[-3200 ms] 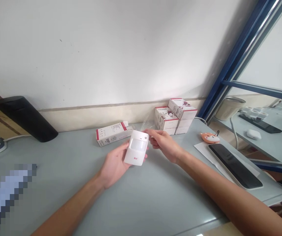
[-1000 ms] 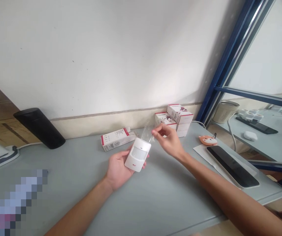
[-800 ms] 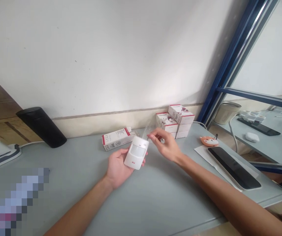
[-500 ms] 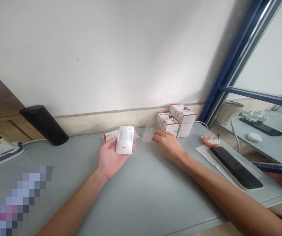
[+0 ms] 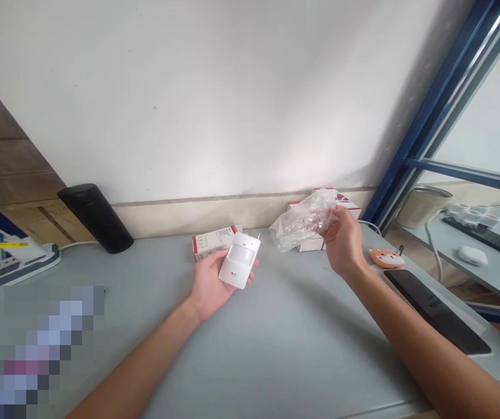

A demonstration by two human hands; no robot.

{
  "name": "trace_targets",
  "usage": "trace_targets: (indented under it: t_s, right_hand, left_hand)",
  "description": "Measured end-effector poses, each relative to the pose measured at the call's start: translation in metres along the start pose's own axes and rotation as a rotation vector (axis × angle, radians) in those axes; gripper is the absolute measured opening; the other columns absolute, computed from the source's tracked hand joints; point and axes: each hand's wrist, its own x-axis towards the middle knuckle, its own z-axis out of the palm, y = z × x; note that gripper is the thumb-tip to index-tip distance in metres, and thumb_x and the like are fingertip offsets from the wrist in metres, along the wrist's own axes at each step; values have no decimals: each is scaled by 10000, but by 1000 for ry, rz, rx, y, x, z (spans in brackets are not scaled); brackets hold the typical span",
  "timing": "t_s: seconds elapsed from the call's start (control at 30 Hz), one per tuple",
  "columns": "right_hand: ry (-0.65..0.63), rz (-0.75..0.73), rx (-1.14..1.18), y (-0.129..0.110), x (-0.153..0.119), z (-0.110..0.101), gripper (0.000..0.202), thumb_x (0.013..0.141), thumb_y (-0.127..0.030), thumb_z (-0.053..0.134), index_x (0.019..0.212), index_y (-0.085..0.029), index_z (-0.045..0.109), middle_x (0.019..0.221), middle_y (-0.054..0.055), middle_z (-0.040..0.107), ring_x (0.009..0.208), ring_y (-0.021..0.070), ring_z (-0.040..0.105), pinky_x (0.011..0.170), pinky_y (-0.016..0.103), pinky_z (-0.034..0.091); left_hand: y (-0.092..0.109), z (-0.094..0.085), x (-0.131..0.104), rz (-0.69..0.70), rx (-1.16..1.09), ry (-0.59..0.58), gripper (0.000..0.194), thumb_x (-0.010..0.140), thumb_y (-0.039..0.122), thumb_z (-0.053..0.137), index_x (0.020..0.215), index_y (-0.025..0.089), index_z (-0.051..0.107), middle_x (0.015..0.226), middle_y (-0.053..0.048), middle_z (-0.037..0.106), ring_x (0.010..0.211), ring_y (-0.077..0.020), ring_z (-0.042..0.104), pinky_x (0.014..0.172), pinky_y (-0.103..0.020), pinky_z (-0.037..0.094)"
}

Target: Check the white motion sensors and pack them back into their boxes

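Note:
A white motion sensor [image 5: 240,262] with a short antenna lies tilted in my left hand [image 5: 210,285], its window facing up and the fingers wrapped round its sides. Just behind it, a white and red box [image 5: 215,240] rests on the desk. My right hand [image 5: 344,240] pinches one end of a crumpled clear plastic bag [image 5: 300,220], held up off the desk. The bag hangs in front of the stacked white and red boxes [image 5: 349,207] and hides much of them.
A black cylinder-like object [image 5: 96,218] stands at the left by the wall, near a power strip [image 5: 27,265]. To the right lie an orange animal-shaped case [image 5: 386,258] and a dark phone-like slab [image 5: 437,311]. A blue-framed glass panel [image 5: 472,157] borders the right side of the grey desk [image 5: 267,355].
My right hand has taken hold of the plastic bag and lifted it off the desk, towards the right. In my left hand the sensor has tilted clockwise. The view has shifted slightly.

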Motion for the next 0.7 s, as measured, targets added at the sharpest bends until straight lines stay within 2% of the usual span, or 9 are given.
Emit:
trace_targets:
  t_s: [0.13,0.4,0.57,0.7]
  right_hand:
    - [3,5,4,1,-3,2,201,805,-384,710,837,-234,580,831,-21,670,763,156,646,701,292,535]
    - [-147,131,21,5,-20,10,161,813,-338,698,856,-245,574,849,-16,669,763,162,643,670,295,534]
    - [-148,181,13,10,-27,14,194,810,-352,696,859,-256,535,893,-8,689,843,191,669,713,325,559]
    - [-169,214,4,13,-28,13,222,813,-367,725,861,-258,537,873,-14,692,802,193,664,718,342,564]
  left_hand:
    - [0,1,-1,-46,26,-50,493,940,396,587,1321,89,652,1049,-227,784,729,-272,711,713,-394,544]
    - [-2,4,-3,-66,75,-95,438,940,395,570,1226,86,691,1007,-209,783,729,-276,705,714,-397,526]
    - [1,0,-3,-66,39,-192,524,972,369,569,1445,146,603,1081,-186,779,806,-292,721,788,-416,515]
    - [4,2,-5,-71,7,-226,621,974,299,564,1589,256,487,1281,-155,736,903,-294,730,842,-433,509]
